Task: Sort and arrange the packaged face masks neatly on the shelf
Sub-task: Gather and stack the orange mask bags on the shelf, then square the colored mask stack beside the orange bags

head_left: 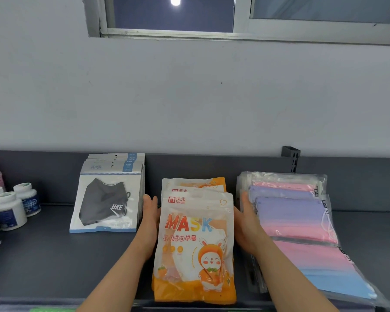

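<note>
Orange mask packs (194, 239) | left hand (149, 221), right hand (247, 224) flanking, fingers straight, gripping nothing | advice: pressing evenly inward, squaring edges.

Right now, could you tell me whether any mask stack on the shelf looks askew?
Yes: the clear plastic packs of pink, purple and blue masks on the right are fanned out, their edges slanting and not lined up. The orange rabbit-print mask packs between the left hand and right hand sit nearly square.
</note>
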`<state>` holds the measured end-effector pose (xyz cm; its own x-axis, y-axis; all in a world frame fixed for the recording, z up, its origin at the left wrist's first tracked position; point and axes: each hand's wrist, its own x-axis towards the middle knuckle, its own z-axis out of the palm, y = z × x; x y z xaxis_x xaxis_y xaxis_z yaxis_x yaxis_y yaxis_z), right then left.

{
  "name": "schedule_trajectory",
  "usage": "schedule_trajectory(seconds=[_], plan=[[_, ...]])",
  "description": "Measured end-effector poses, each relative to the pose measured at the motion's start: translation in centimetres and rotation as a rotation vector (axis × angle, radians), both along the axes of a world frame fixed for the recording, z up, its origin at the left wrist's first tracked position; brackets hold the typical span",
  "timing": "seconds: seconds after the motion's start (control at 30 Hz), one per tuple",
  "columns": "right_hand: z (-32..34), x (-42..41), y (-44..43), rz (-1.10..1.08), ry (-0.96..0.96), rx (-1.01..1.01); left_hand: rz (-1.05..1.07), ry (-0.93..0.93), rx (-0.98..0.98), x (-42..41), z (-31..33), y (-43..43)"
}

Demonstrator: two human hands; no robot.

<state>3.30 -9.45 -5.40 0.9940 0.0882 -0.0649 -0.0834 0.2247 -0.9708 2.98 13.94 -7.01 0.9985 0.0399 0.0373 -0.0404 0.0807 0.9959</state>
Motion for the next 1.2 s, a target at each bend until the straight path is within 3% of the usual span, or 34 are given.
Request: schedule_trajectory(seconds=[0.27,0.43,0.67,0.87,1.0,1.1,1.2], plan=[[-0.1,0.4,-0.3,-0.120,-0.022,0.001,-0.050,0.034,-0.066,-1.0,0.7,-0.2],[0.3,-0.5,0.2,0.020,0.018,-0.015,-0.015,0.024,-0.010,-1.6,1.4,-0.8],[2.4,-2.4,-0.9,-0.100,-0.117,-0.077,0.125,0.068,-0.051,-3.2,2.6,0.6],[2.4,-7.0,-0.8,-0.113,-0.116,-0.033,0.329,-0.210,0.171,-7.5,2.9,0.5],[1.0,-10.1,-1.9,-0.215,-0.127,-0.156,0.409,-0.469,0.081,-10.5,4.5,-0.8],[0.9,-12.0,-4.7,-0.350,-0.144,-0.241,0.290,-0.581,-0.007,-12.5,5.9,-3.7],[1.7,-13.1,-9.0,-0.439,-0.115,-0.339,0.048,-0.493,0.057,-13.9,6.3,-8.2]])
